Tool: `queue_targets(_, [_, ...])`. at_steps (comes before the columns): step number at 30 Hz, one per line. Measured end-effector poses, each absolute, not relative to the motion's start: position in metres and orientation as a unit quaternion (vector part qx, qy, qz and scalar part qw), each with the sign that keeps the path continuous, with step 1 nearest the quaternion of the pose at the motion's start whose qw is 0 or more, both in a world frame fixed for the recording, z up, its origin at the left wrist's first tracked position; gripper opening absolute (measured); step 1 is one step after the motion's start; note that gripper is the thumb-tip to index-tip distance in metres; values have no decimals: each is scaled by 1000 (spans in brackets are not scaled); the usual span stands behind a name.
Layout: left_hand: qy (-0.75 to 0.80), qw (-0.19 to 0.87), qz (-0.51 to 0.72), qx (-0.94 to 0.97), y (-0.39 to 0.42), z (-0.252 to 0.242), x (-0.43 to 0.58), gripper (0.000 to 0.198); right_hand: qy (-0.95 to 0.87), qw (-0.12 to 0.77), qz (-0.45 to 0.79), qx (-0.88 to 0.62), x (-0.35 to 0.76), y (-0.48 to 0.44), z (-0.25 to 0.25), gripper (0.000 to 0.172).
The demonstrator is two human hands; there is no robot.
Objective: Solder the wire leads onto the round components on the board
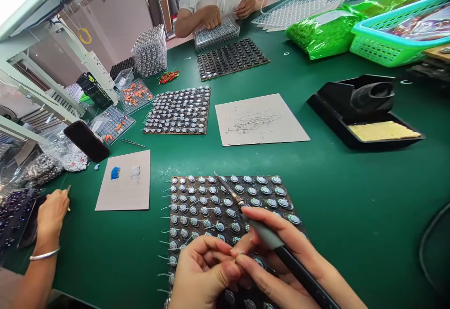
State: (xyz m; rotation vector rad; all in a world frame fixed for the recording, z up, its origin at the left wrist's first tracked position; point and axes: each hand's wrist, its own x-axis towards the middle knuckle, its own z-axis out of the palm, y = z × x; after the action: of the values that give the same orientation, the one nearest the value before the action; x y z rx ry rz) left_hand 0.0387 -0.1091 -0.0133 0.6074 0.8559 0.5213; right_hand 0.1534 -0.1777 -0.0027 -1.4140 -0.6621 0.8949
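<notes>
Iron point(266, 235), gripped by the right hand point(304, 248), points away and left over the board point(225, 221); the left hand point(202, 271) pinches a tiny piece point(239, 254).

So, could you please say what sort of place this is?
Probably an electronics assembly workshop: a soldering iron in the right hand, a stand with a yellow sponge, and a board of round components.

Sldr iron point(269, 237): blk/gry | board point(207, 185): dk brn | discs point(217, 211): slvr, rows | table point(351, 215): grn | sponge point(385, 131): yel
</notes>
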Motion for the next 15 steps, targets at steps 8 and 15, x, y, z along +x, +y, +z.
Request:
queue_targets(8, [410,805,251,347,-108,-15,39,28,-419,604,244,-632,168,-182,-12,47])
queue_targets(15, [420,776,260,393,-112,-19,37,32,-335,600,328,-648,168,-182,-15,47])
